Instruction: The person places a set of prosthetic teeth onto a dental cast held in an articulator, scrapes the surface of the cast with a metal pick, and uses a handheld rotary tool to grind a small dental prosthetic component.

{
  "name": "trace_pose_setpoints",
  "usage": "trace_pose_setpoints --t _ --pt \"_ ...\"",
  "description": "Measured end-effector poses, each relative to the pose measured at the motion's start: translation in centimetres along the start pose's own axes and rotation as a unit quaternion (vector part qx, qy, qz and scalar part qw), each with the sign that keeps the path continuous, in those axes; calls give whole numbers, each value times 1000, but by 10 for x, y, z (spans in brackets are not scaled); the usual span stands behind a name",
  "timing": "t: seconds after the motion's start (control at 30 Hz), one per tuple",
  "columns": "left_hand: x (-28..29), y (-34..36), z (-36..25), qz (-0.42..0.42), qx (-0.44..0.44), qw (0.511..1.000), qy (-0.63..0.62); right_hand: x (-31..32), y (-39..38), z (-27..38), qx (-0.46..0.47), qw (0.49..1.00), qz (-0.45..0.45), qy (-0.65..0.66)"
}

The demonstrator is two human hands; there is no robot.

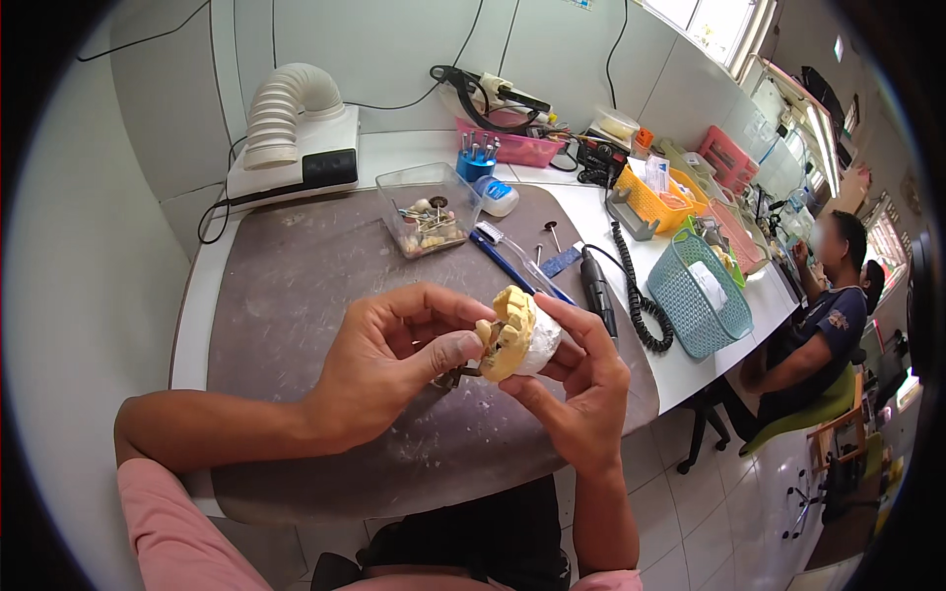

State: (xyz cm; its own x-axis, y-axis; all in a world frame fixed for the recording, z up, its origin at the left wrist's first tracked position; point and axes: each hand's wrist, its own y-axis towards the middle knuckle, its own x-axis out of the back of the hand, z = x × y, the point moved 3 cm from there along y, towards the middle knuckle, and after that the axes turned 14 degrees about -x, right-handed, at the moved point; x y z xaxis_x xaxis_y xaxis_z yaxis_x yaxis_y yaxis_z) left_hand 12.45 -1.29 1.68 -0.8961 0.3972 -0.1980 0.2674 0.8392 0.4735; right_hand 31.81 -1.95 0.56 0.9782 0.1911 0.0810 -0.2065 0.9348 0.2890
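Note:
Above the middle of the brown mat, my right hand (586, 399) grips a dental cast (508, 345), a yellow plaster arch of teeth on a white plaster base (544, 340). The cast is tilted, its teeth facing left. My left hand (379, 360) is closed, thumb and fingers pinching a small tooth-coloured piece (484, 332) against the tooth side of the cast. The fingers hide most of this piece. A dark metal part (451, 378) shows just under my left thumb; whether it joins the cast I cannot tell.
Beyond my hands stand a clear box of rotary bits (429, 212), a toothbrush (503, 241), a handpiece (597, 293) with coiled cord and a blue bur stand (476, 160). A white hose unit (296, 138) is back left, a teal basket (700, 295) right. Another person (823, 325) sits far right.

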Motion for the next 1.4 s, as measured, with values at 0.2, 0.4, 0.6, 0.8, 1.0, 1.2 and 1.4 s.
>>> trace_pose_setpoints --t 0.2,0.4,0.6,0.8,1.0,1.2,1.4 --pt "-2 -2 -4 -1 3 1000 -26 0 -1 1 1 1000 -1 -9" --pt "-3 -1 -3 -1 9 1000 -12 0 0 -1 -4 1000 -4 -4" --pt "-3 -1 -6 -1 8 1000 -11 1 0 0 -3 1000 -6 -10" --pt "-3 -2 -3 0 6 1000 -8 0 0 -1 -4 1000 -3 -7" --pt "-3 -2 -3 2 7 1000 -2 0 0 -1 -1 1000 -2 -7" --pt "-4 -2 -4 16 -1 1000 4 2 -1 0 0 1000 -3 -12" --pt "-5 -2 -7 13 9 1000 10 1 0 -2 -2 1000 -1 -11"
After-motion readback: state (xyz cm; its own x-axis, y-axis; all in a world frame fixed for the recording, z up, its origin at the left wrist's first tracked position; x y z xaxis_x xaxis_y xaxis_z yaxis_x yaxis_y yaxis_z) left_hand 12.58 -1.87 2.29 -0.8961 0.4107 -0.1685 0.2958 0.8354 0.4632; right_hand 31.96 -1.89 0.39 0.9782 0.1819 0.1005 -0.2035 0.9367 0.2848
